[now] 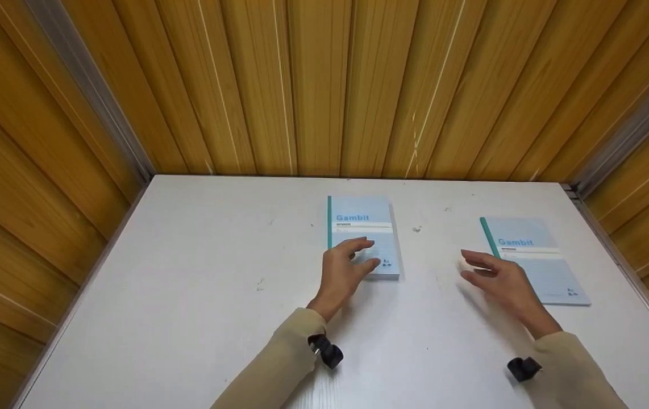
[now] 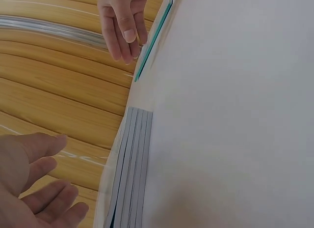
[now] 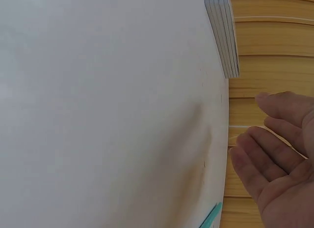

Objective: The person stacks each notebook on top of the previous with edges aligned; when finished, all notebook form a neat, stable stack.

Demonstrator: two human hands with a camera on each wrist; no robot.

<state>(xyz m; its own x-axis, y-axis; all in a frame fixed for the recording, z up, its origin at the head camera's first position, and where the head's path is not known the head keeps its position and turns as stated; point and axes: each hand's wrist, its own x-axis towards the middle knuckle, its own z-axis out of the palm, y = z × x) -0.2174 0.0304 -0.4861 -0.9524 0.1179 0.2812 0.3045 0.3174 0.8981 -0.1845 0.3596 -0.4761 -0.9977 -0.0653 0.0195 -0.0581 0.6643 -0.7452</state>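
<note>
A stack of several light-blue notebooks (image 1: 361, 207) marked "Gambit", with a green spine at the left, lies at the middle of the table. Above its lower part hovers my left hand (image 1: 344, 272), fingers loosely bent and nothing between them. In the left wrist view the stack's page edges (image 2: 131, 164) show beside that hand, apart from it. Another "Gambit" notebook (image 1: 546, 272) lies flat to the right, thinner than the stack. My right hand (image 1: 500, 281) is over its left side, relaxed and holding nothing; it covers part of the green spine.
Both things lie on a white table (image 1: 188, 272) with small scuff marks. Yellow wood-patterned panels (image 1: 319, 85) rise behind the table and at both sides. Black wrist cameras (image 1: 327, 351) sit on both sleeves.
</note>
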